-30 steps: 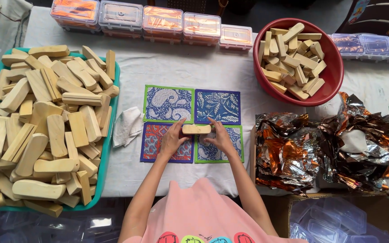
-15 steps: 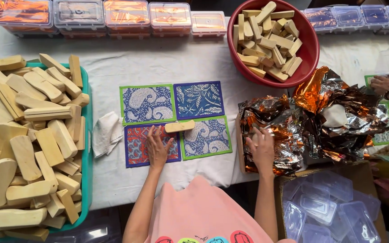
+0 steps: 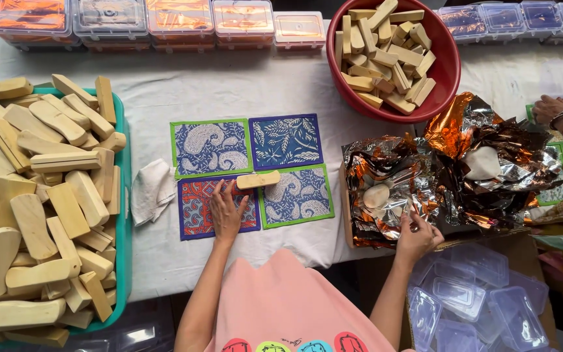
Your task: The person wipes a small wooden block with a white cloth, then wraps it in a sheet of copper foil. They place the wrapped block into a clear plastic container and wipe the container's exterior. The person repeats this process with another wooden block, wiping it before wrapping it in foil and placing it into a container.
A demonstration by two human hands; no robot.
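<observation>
Below me, the table [image 3: 242, 85] under its white cloth filled the view. At its left edge a teal tray [image 3: 125, 228] was heaped with pale wooden blocks [image 3: 40, 195]. Toward the far right corner stood a red bowl [image 3: 451, 72] loaded with shorter wooden pieces. Along the far edge ran a row of clear lidded boxes [image 3: 184, 19] with orange lining. At the right edge crumpled sheets of silver and copper foil [image 3: 451, 169] spread wide, with a pale oval piece [image 3: 377, 195] lying on them. Off the near right corner, a carton held empty clear plastic boxes [image 3: 470, 300].

At the middle of the table four printed cloth mats [image 3: 252, 173] lay in a square, edges touching. One wooden block [image 3: 258, 180] rested flat where the mats met. A crumpled white cloth [image 3: 151, 191] lay between the mats and the tray.

My left hand [image 3: 226, 212] lay flat on the red mat, fingers spread and relaxed, the fingertips just beside the block; I could not tell whether they touched it. My right hand [image 3: 417, 236] was at the near edge of the foil, fingers bunched narrow, pinching the foil's edge.

Another person's hand [image 3: 552, 107], with bangles at the wrist, rested at the far right edge.
</observation>
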